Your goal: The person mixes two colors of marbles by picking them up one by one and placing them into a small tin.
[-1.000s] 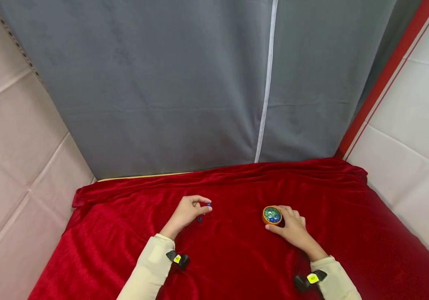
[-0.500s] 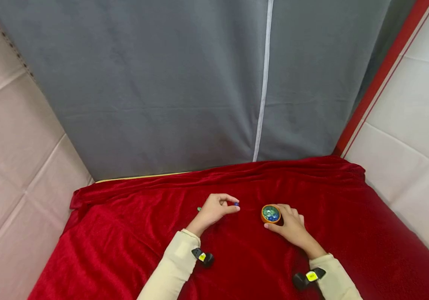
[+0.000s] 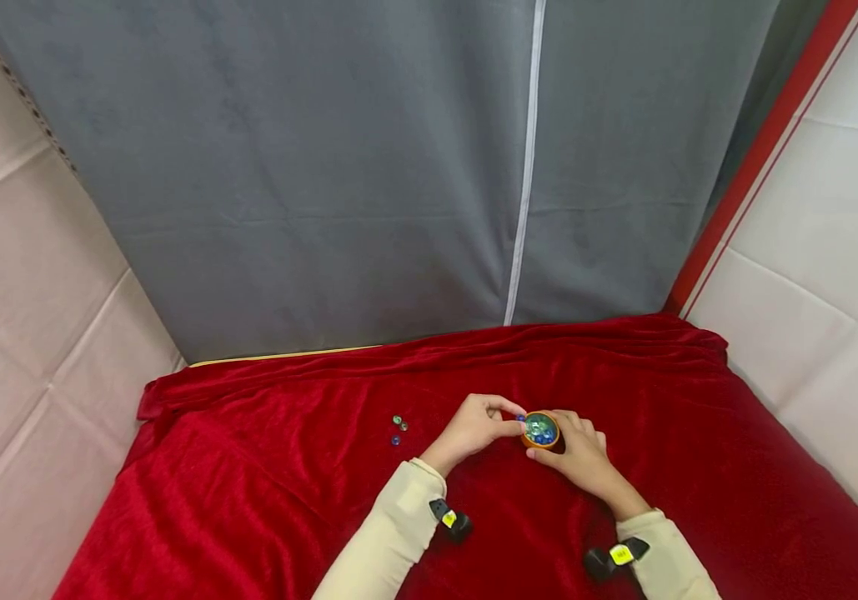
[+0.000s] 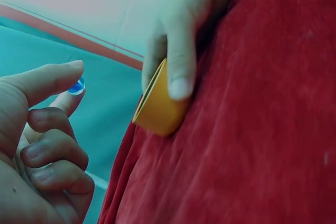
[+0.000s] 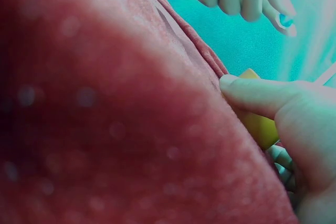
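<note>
Between thumb and forefinger, my left hand (image 3: 477, 427) pinches a blue glass marble (image 4: 77, 86). In the head view it is at the left rim of a small orange-yellow cup (image 3: 529, 443); both wrist views show it raised above the cloth. My right hand (image 3: 582, 450) grips the cup from the right, its thumb (image 4: 181, 72) along the near wall. Green and blue marbles (image 3: 541, 428) fill the cup in the head view. The left wrist view shows the cup (image 4: 160, 111) from the side, its contents hidden.
Several loose marbles, green ones (image 3: 397, 420) and a blue one (image 3: 395, 439), lie on the red velvet cloth (image 3: 286, 483) left of my left hand. A grey curtain (image 3: 338, 183) hangs behind the cloth's far edge. White panels (image 3: 834, 250) stand at either side.
My left hand has carried the blue marble rightward from beside the loose marbles to the cup's rim, uncovering those marbles. My right hand and the cup have stayed in place.
</note>
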Tool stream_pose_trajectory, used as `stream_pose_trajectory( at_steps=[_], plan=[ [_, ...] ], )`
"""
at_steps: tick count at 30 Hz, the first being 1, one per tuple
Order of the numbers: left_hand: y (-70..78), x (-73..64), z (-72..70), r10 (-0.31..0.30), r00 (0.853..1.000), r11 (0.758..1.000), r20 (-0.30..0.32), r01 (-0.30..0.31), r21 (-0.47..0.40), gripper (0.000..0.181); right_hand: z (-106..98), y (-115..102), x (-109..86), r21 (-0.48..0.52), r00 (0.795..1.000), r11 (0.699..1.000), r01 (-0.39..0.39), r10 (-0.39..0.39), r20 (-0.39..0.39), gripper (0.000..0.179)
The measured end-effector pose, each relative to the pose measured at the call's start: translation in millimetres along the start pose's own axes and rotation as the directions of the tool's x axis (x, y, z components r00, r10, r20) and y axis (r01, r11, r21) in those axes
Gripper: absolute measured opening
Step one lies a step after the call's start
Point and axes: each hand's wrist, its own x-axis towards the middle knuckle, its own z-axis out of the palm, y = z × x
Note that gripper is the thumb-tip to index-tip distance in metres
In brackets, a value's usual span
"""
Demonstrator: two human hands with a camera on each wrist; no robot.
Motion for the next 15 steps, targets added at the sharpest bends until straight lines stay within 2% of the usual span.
stream_pose_trajectory(
  at_steps=[6, 15],
  plan=[
    [-1.5, 7.2, 13.5, -0.007, 1.0, 1.0, 0.025, 0.007, -0.011, 0.023, -1, -1, 0.9, -0.011, 1.0, 1.0, -0.001, 0.001, 0.012, 0.067],
    [-2.1, 14.7, 25.8, -0.023, 0.999, 1.0, 0.034, 0.023, 0.009, 0.021, -3, -1, 0.4, -0.007, 1.0, 1.0, -0.003, 0.003, 0.026, 0.067]
  ],
)
